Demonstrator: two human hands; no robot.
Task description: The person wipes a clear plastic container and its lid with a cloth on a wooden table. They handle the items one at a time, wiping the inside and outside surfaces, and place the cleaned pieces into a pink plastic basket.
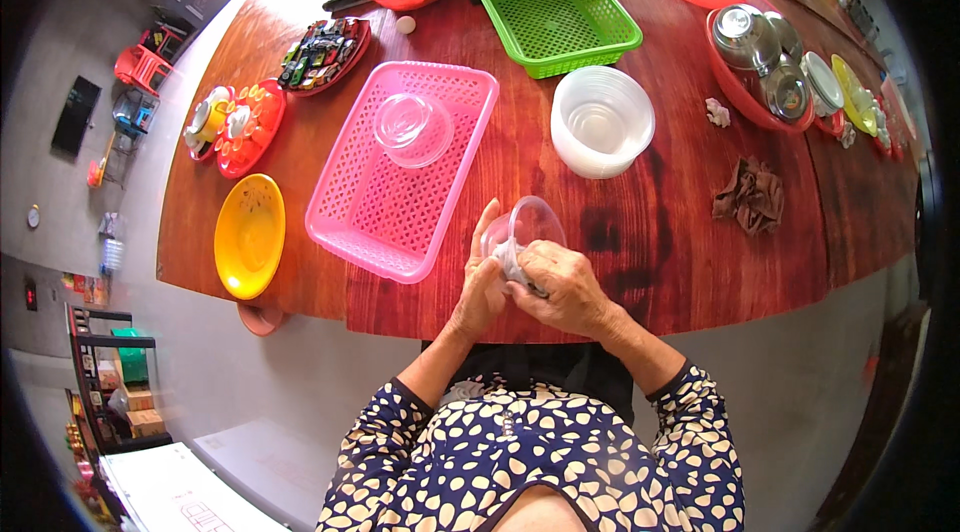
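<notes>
Reference: I am centring the dial on the clear bowl, with 12 o'clock pointing toward the far side of the desk. The bowl is sitting tilted between both hands, above the desk's near edge. The left hand is supporting its wall from 7 to 8 o'clock, index finger extending upward. The right hand is curling narrow at 4 to 5 o'clock, its fingers gripping a white wad against the bowl; I am unable to tell the wad's material.

Surroundings: a stack of clear bowls is standing at 1 o'clock. A green basket is resting beyond it at 12 o'clock. A pink basket is lying at 10 o'clock, carrying a clear container toward its far end. A yellow dish is occupying 9 o'clock, near the desk's left edge. A red basin is holding metal pots at 2 o'clock. A crumpled brown cloth is lying at 3 o'clock.
</notes>
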